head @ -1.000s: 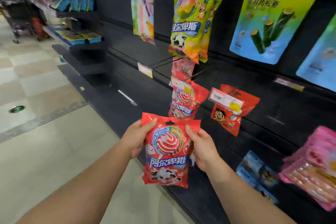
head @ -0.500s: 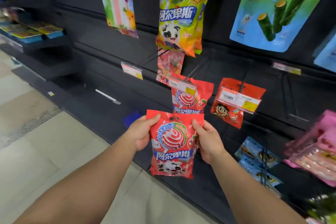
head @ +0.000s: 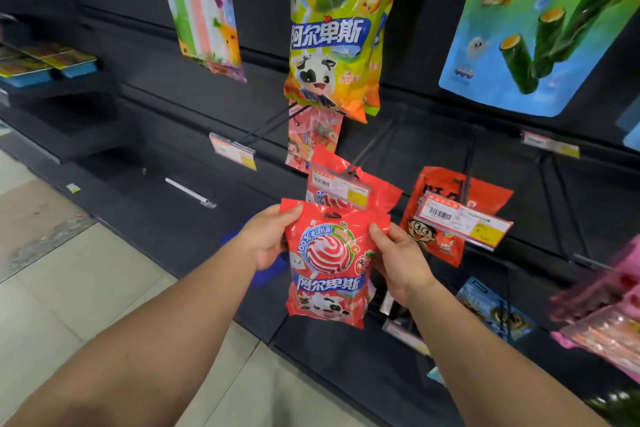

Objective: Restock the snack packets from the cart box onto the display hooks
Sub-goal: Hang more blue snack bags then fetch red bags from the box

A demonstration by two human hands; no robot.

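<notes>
I hold a red lollipop packet (head: pixel 329 260) upright in both hands, with a swirl lollipop and a cartoon cow printed on it. My left hand (head: pixel 266 239) grips its upper left edge and my right hand (head: pixel 398 260) grips its right edge. The packet's top hang hole sits just below and in front of a display hook (head: pixel 353 172) that carries a matching red packet (head: pixel 349 184) and a price tag. The cart box is out of view.
Dark wall panels hold a green lollipop bag (head: pixel 332 28) above, a striped packet (head: pixel 204 3) at upper left, a blue seaweed-roll bag (head: pixel 540 21) at upper right and a red cartoon-boy packet (head: pixel 450 215) to the right. Pink packets (head: pixel 606 308) hang at far right. Tiled floor lies left.
The view has closed in on the display. Both hands have lifted the red packet up and forward, close under the hook with the matching packet.
</notes>
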